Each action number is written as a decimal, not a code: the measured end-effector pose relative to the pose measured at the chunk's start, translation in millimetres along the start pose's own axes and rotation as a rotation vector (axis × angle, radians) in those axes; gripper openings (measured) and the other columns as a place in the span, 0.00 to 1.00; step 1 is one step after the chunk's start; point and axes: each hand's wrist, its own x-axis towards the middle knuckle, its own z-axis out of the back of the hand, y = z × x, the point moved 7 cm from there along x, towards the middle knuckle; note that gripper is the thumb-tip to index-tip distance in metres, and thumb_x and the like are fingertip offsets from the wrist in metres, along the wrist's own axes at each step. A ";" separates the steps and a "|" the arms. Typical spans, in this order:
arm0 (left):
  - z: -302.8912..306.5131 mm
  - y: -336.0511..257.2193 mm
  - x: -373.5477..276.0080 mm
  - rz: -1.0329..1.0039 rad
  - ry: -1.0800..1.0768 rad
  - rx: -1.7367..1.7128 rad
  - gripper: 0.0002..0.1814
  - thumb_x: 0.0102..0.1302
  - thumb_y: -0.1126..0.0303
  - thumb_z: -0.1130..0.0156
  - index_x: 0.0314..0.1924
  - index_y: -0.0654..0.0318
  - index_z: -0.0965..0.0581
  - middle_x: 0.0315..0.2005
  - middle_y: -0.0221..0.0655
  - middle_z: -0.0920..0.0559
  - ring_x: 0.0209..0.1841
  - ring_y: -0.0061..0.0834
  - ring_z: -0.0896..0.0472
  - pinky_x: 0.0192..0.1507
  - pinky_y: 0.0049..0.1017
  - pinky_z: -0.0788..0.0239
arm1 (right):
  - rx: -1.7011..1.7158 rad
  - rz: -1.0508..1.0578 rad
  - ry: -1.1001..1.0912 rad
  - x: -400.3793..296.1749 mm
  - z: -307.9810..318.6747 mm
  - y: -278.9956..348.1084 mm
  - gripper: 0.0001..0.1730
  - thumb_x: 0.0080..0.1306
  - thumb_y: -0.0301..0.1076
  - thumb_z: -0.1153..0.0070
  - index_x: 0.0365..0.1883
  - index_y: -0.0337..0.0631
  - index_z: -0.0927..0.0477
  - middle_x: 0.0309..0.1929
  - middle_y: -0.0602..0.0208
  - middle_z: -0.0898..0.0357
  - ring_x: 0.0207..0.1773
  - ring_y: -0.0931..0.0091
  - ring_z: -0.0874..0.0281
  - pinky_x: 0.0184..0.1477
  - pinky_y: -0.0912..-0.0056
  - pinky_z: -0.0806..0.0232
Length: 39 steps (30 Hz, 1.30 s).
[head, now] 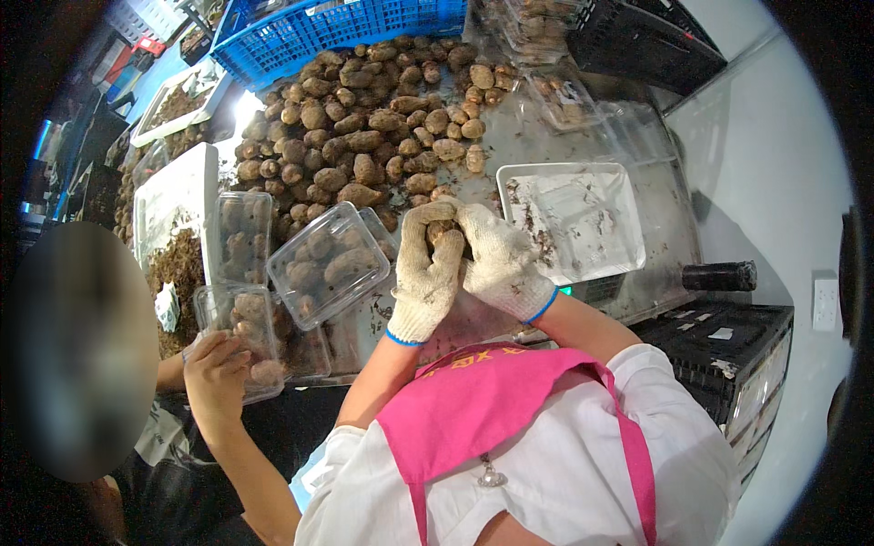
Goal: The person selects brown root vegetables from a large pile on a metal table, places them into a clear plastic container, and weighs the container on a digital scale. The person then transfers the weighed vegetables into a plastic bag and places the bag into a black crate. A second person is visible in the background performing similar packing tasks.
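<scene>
My left hand [427,266], in a cream knitted glove with a blue cuff, is curled around a small brown taro corm [440,231]. Against the other side of the corm presses my right hand [497,256], gloved the same way; its fingers are partly hidden. Both hands meet above the near edge of a large pile of taro corms [362,140] on the metal table. To the right of them lies a white plastic tray [638,225] with dirt and peeled bits in it. A clear plastic box [328,266] rests tilted at the left, with corms visible through it.
A co-worker's bare hand [217,358] touches another clear box [259,334] of corms at lower left. Beyond the pile stands a blue plastic crate [341,31]. White foam boxes [208,198] line the left side; black crates [717,341] and a black roll [718,276] are at the right.
</scene>
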 end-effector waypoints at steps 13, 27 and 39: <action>32.6 41.9 7.7 0.368 -0.162 -0.586 0.15 0.76 0.63 0.52 0.46 0.65 0.21 0.39 0.32 0.17 0.40 0.26 0.18 0.42 0.25 0.25 | -0.038 0.081 0.102 13.7 -15.0 12.3 0.36 0.55 0.43 0.36 0.61 0.40 0.28 0.42 0.51 0.23 0.44 0.54 0.21 0.44 0.53 0.28; 81.2 5.5 7.8 0.000 -0.039 0.084 0.12 0.73 0.72 0.54 0.47 0.67 0.23 0.39 0.40 0.19 0.42 0.32 0.20 0.47 0.28 0.28 | 0.092 0.108 0.138 18.0 -34.5 24.3 0.35 0.53 0.44 0.30 0.59 0.44 0.25 0.42 0.52 0.21 0.45 0.55 0.19 0.48 0.55 0.27; 55.4 -40.9 8.6 0.015 0.089 0.706 0.18 0.68 0.58 0.42 0.49 0.62 0.24 0.34 0.49 0.16 0.37 0.49 0.16 0.37 0.41 0.24 | -0.023 0.070 0.191 23.3 -29.7 23.7 0.40 0.53 0.36 0.33 0.66 0.47 0.30 0.49 0.55 0.21 0.49 0.56 0.20 0.49 0.57 0.26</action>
